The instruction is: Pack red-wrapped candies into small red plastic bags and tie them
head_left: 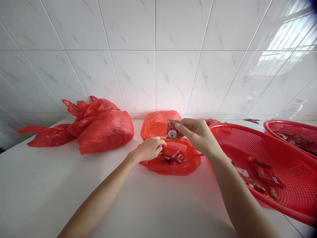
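Note:
An open red plastic bag (173,169) lies on the white table, with several small wrapped packets (178,156) inside. My right hand (195,132) pinches a small dark red and gold packet (172,130) above the bag, its printed face towards me. At the bag's left side is my left hand (149,149), fingers curled and closed over the opening; what they grip is too hidden to name. To the right, a red mesh basket (237,138) holds more packets, partly covered by my right forearm.
Tied, filled red bags (106,132) rest at the back left against the tiled wall (133,76). A second red basket (284,124) with packets stands at the far right. A small dark red item (252,121) lies near the wall behind the baskets.

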Demonstrator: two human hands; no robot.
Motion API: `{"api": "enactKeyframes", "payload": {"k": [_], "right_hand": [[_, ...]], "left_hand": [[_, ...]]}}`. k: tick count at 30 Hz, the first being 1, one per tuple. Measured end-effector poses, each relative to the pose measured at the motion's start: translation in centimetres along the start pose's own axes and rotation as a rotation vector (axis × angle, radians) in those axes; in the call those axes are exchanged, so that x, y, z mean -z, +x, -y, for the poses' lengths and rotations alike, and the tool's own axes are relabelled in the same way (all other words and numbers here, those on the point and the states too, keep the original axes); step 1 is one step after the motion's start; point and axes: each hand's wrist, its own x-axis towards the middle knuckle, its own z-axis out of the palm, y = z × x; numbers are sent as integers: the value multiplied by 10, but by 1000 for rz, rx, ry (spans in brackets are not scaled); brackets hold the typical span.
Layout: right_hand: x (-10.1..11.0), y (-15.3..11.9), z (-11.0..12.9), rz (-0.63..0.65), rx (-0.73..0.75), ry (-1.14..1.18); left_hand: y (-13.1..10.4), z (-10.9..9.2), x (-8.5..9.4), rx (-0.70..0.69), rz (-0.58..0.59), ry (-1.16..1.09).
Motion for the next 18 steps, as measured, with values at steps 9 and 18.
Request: {"api": "enactKeyframes", "payload": {"k": [9, 18], "right_hand": [[4, 1, 0, 16, 1, 24], [4, -1, 0, -4, 10, -27]], "left_hand": [[-2, -3, 13, 9, -227, -335], [-12, -23, 28, -74, -251, -518]]}}
